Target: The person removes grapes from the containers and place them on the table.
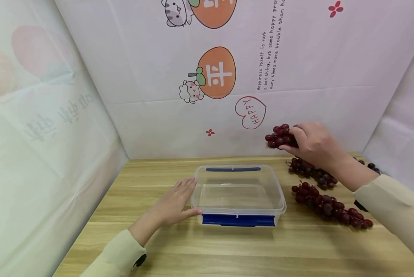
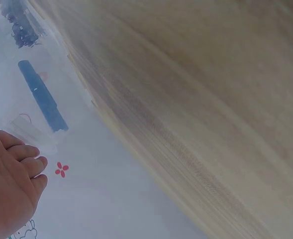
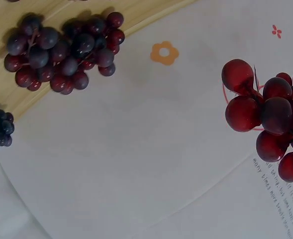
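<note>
In the head view my right hand [image 1: 315,144] holds a bunch of red grapes [image 1: 279,136] in the air, beyond the back right corner of a clear plastic container [image 1: 234,196]. Thumb and fingers grip the bunch. The right wrist view shows the held grapes [image 3: 275,117] at its right edge; the hand itself is out of that picture. My left hand [image 1: 175,202] rests with extended fingers against the container's left side. The container stands without a lid on top, nothing inside, a blue clip [image 1: 238,220] along its front. In the left wrist view the left hand [image 2: 12,184] appears at the lower left.
Right of the container lies a long bunch of red grapes [image 1: 331,207]. Behind it is a darker bunch [image 1: 312,173], partly under the right arm. Black grapes [image 1: 371,166] sit at the far right. A printed white sheet [image 1: 158,127] hangs behind the wooden table [image 1: 151,246].
</note>
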